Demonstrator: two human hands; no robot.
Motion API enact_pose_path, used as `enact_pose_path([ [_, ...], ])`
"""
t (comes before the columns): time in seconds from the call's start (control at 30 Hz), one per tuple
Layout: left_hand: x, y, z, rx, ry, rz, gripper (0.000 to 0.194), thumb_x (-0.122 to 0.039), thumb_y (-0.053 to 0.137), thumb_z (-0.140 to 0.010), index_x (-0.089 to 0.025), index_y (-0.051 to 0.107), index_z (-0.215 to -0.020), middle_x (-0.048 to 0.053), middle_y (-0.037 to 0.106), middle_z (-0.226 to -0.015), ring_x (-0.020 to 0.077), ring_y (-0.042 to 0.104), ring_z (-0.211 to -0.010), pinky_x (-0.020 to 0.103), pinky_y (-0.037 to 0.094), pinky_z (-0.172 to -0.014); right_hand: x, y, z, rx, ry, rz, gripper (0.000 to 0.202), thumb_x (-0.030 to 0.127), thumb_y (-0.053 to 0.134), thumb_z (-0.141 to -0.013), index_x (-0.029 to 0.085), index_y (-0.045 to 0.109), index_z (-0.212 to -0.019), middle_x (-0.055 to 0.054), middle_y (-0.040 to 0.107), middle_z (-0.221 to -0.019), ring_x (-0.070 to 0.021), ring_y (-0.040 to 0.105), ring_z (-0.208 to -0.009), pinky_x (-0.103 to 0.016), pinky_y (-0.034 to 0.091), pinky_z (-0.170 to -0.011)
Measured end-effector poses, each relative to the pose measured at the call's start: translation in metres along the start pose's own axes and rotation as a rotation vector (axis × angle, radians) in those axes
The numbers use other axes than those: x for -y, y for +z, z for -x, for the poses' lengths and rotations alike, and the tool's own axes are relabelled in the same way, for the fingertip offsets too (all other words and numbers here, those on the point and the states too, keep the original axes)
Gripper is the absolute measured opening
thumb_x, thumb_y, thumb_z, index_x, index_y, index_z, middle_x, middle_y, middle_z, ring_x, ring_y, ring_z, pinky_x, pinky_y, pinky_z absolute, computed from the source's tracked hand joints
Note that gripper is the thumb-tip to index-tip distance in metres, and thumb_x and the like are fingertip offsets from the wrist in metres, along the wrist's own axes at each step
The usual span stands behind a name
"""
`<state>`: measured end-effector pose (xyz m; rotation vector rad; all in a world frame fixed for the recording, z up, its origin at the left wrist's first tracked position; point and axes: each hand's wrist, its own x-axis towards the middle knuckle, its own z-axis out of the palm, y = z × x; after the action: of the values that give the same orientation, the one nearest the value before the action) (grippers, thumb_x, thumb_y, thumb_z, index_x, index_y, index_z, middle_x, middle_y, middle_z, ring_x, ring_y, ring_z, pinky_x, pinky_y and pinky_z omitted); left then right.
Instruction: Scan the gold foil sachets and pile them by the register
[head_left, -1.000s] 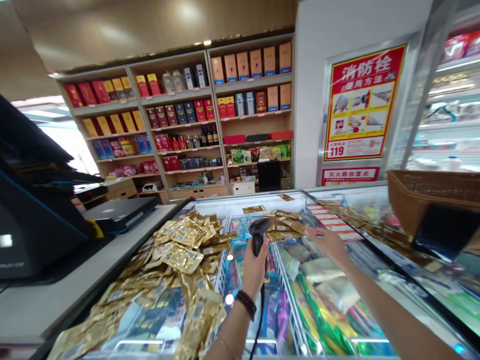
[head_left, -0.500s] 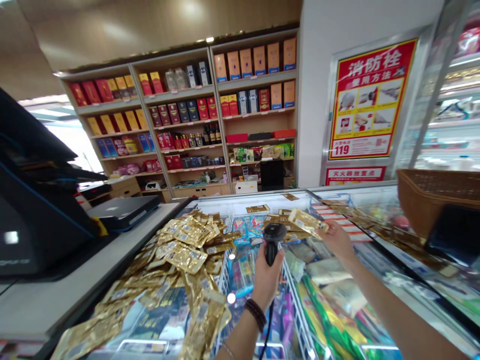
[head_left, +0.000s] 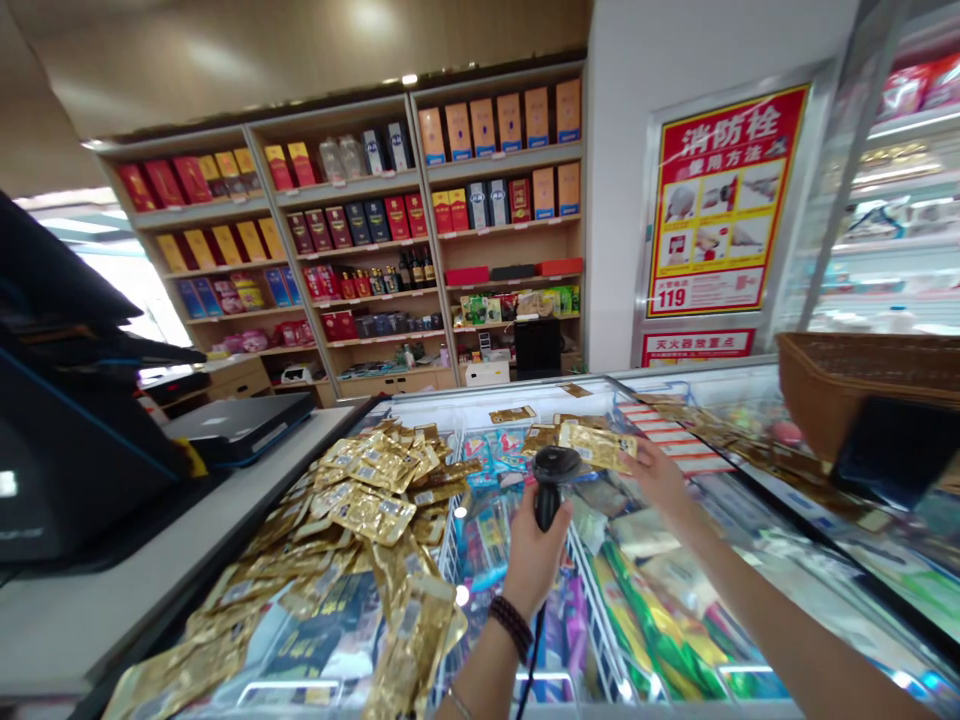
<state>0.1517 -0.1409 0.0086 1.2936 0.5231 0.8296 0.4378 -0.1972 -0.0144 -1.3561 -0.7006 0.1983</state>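
A slim, rectangular gold-foil packet point(head_left: 596, 443), its pale, glossy face carrying dark print near one end, is pinched at that end between the fingers of a shopper-side right hand point(head_left: 660, 480) above a glass-topped chest freezer point(head_left: 442, 402), while the left hand point(head_left: 534, 550), a dark beaded bracelet point(head_left: 511, 625) at its wrist, is wrapped around the handle of a black handheld barcode scanner point(head_left: 556, 463). The packet is held just beyond the scanner's head, over a small heap of matching packets point(head_left: 541, 438); a far larger, crinkled pile of gold packets point(head_left: 375, 470) spreads across the glass to the left. One second earlier the right hand was reaching over the small heap with no packet visible in its grasp; half a second ago the packet was already up, but tilted more steeply and farther from the scanner, and it now sits flatter and closer to it. On the wall behind, a red-and-yellow poster point(head_left: 727, 200) reads "消防栓 使用方法" (fire hydrant, how to use) and shows the number 119, above a red sign point(head_left: 697, 346) marked "灭火器放置点" (fire extinguisher location). Print on the packets, and brand names on the gift boxes point(head_left: 484, 125) lining the wooden shelves point(head_left: 506, 230), are too small or blurred to read.
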Motion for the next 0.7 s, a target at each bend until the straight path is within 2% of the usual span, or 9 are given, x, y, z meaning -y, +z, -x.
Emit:
enact_pose_path([
  [0.1, -0.002, 0.000, 0.001, 0.007, 0.010, -0.026, 0.066, -0.077, 0.103, -0.088, -0.026, 0.072, -0.116, -0.011, 0.056, -0.069, 0.0120, 0.052, -0.047, 0.026, 0.051, -0.050, -0.001, 0.000, 0.001, -0.025, 0.043, -0.002, 0.071, 0.078, 0.101, -0.064, 0.030, 0.082, -0.113, -0.012, 0.095, -0.098, -0.0522, 0.095, -0.107, -0.073, 0.083, -0.090],
  [0.4, -0.003, 0.003, 0.003, 0.027, 0.005, -0.031, 0.067, -0.079, 0.102, -0.088, -0.026, 0.071, -0.115, -0.011, 0.057, -0.067, 0.0116, 0.051, -0.047, 0.025, 0.050, -0.051, 0.000, 0.001, 0.004, -0.040, 0.029, -0.039, 0.081, 0.083, 0.105, -0.059, 0.030, 0.080, -0.115, -0.014, 0.096, -0.102, -0.0506, 0.095, -0.103, -0.072, 0.083, -0.090],
  [0.57, 0.002, 0.003, 0.001, 0.018, 0.005, -0.017, 0.066, -0.076, 0.104, -0.088, -0.026, 0.073, -0.117, -0.011, 0.057, -0.067, 0.0115, 0.051, -0.045, 0.026, 0.051, -0.050, 0.000, 0.001, 0.004, -0.011, 0.029, -0.012, 0.073, 0.079, 0.101, -0.065, 0.032, 0.080, -0.117, -0.013, 0.096, -0.102, -0.0498, 0.095, -0.104, -0.071, 0.082, -0.091],
  [0.7, 0.006, -0.001, -0.003, 0.028, 0.000, -0.020, 0.065, -0.076, 0.105, -0.087, -0.027, 0.072, -0.115, -0.010, 0.058, -0.067, 0.0118, 0.051, -0.045, 0.027, 0.051, -0.050, 0.009, 0.005, 0.007, -0.061, 0.068, -0.032, 0.070, 0.074, 0.098, -0.058, 0.033, 0.076, -0.111, -0.012, 0.095, -0.098, -0.0518, 0.094, -0.104, -0.074, 0.081, -0.093],
])
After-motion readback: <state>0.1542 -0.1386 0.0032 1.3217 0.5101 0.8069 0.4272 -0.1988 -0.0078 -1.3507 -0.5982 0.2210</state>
